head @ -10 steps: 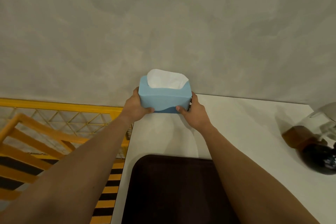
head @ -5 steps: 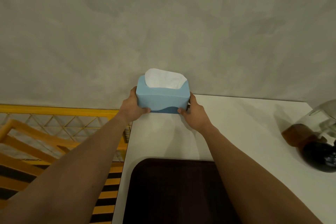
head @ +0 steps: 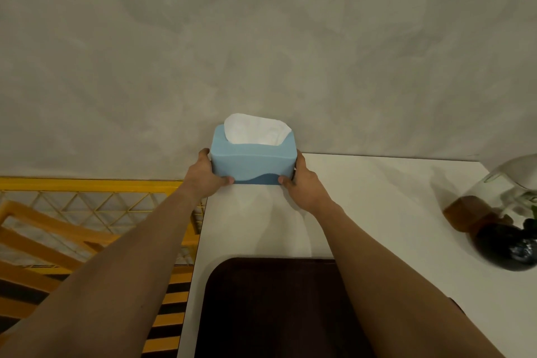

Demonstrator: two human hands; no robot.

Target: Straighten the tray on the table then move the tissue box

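Observation:
A light blue tissue box [head: 252, 163] with white tissue showing on top sits at the far left corner of the white table [head: 377, 206], against the grey wall. My left hand [head: 203, 176] grips its left end and my right hand [head: 305, 186] grips its right end. A dark brown tray [head: 270, 308] lies on the near part of the table, its edges parallel to the table's left edge; my right forearm covers part of its right side.
A glass vase [head: 511, 218] with dark stones and a brown cork piece stands at the table's right edge. A yellow metal railing [head: 96, 200] and yellow-black striped flooring lie left of the table. The grey wall [head: 261, 52] closes off the far side.
The tissue box, held in both hands, has shifted slightly away from me toward the wall and corner. The tray has not moved.

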